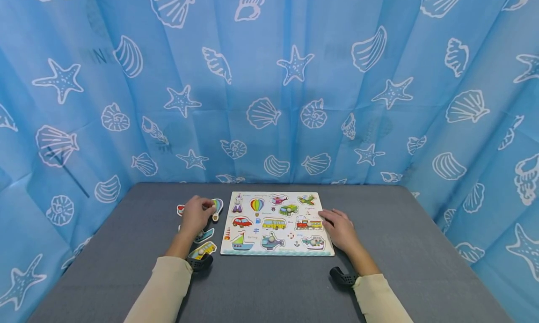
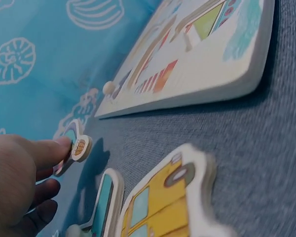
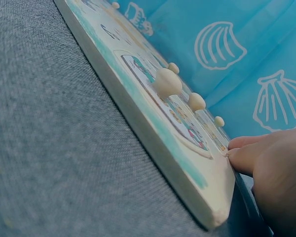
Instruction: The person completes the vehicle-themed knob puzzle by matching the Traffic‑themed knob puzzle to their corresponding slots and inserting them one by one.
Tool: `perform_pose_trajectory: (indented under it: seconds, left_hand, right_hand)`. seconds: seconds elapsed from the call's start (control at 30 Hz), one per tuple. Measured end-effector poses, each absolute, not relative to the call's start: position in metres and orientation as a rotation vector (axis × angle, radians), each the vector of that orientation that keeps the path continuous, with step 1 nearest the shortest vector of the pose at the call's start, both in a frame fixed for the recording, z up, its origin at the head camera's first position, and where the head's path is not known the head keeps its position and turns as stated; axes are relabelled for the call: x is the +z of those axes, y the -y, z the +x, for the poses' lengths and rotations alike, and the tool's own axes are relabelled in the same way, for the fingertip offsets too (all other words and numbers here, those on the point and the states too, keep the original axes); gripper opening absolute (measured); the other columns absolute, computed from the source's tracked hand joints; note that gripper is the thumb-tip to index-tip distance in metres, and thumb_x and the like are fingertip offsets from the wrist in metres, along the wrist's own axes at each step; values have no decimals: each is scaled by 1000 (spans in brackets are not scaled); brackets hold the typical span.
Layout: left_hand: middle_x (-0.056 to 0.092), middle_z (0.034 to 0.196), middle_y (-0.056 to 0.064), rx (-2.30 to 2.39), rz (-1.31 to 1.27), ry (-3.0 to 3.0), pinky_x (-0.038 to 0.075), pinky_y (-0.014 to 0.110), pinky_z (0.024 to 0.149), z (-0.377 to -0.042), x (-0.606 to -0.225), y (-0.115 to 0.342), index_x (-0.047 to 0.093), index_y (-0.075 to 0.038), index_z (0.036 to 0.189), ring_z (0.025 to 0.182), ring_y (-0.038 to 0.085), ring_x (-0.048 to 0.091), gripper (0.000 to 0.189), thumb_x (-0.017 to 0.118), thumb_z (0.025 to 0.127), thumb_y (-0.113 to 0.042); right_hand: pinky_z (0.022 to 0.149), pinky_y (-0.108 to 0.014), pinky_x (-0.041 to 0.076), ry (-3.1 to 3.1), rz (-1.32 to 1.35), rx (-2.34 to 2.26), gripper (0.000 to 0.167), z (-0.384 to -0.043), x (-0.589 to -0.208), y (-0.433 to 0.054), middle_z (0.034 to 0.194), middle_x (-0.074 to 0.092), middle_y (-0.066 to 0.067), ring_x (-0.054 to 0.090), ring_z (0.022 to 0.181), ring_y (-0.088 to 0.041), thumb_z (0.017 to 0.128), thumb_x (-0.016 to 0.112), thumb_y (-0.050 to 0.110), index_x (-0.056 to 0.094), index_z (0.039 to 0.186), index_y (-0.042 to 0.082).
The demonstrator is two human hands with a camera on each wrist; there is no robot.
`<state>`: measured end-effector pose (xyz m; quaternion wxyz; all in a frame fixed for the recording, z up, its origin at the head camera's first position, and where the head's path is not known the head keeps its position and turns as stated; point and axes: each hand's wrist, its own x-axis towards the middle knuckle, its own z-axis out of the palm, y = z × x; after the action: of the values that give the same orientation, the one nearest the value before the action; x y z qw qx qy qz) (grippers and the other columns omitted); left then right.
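My left hand [image 1: 198,216] pinches a hot-air balloon puzzle piece [image 1: 217,208] between thumb and finger, left of the wooden puzzle board [image 1: 278,253]. In the left wrist view, the balloon piece [image 2: 81,148] is tilted, its basket end past the thumb. Below that hand lie a yellow bus piece [image 1: 202,251] and a teal-and-white piece [image 1: 204,235]. My right hand [image 1: 342,229] rests its fingertips on the board's right edge. Seen from the right wrist, the fingers of the right hand [image 3: 266,165] lie fairly straight at the rim, close to a piece with a wooden knob [image 3: 167,83].
Another piece [image 1: 180,209] with red on it shows partly behind the left hand. On the board are vehicle pictures, among them a sailboat recess [image 1: 242,242] and a knobbed ship piece [image 1: 313,243]. A grey cloth [image 1: 273,290] covers the table; a blue shell-patterned curtain [image 1: 269,140] hangs behind.
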<state>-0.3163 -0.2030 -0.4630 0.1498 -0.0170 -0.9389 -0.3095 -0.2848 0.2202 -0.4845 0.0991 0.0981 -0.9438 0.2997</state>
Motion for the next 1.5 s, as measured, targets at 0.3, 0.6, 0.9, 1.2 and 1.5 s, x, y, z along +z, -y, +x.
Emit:
perform_pose_trajectory:
  seconds: [0.3, 0.6, 0.9, 1.2, 1.5]
  left_hand:
    - [58, 88, 4, -862, -12, 2687, 46, 42, 70, -318, -465, 185, 74, -7, 98, 79, 22, 57, 17, 75, 86, -19]
    - [57, 86, 2, -932, -84, 2634, 45, 38, 66, -320, -463, 162, 74, -7, 94, 75, 19, 56, 15, 76, 86, -19]
    - [57, 87, 0, -982, -38, 2609, 45, 38, 68, -324, -463, 134, 74, -11, 93, 79, 19, 55, 13, 77, 85, -21]
    - [57, 87, -3, -992, -26, 2570, 43, 37, 69, -323, -466, 113, 73, -16, 90, 85, 18, 52, 9, 77, 85, -23]
    - [57, 86, -2, -834, -90, 2578, 44, 37, 71, -327, -470, 100, 74, -13, 92, 83, 18, 51, 13, 78, 83, -22]
  right_hand:
    - [101, -66, 22, 2782, 302, 887, 35, -284, -487, -221, 138, 52, -21, 34, 134, -44, 96, 57, 7, 60, 130, 0]
    - [102, -65, 22, 2777, 294, 901, 35, -283, -487, -219, 138, 52, -20, 34, 134, -44, 96, 58, 7, 61, 130, 0]
    - [103, -65, 21, 2789, 283, 890, 35, -283, -486, -219, 139, 51, -20, 34, 135, -42, 96, 57, 7, 60, 131, 1]
    - [103, -65, 22, 2787, 303, 873, 35, -283, -486, -221, 138, 52, -20, 34, 134, -43, 97, 56, 6, 60, 131, 0]
    - [104, -64, 22, 2785, 302, 870, 35, -284, -485, -222, 138, 52, -20, 34, 134, -42, 97, 57, 7, 59, 131, 0]
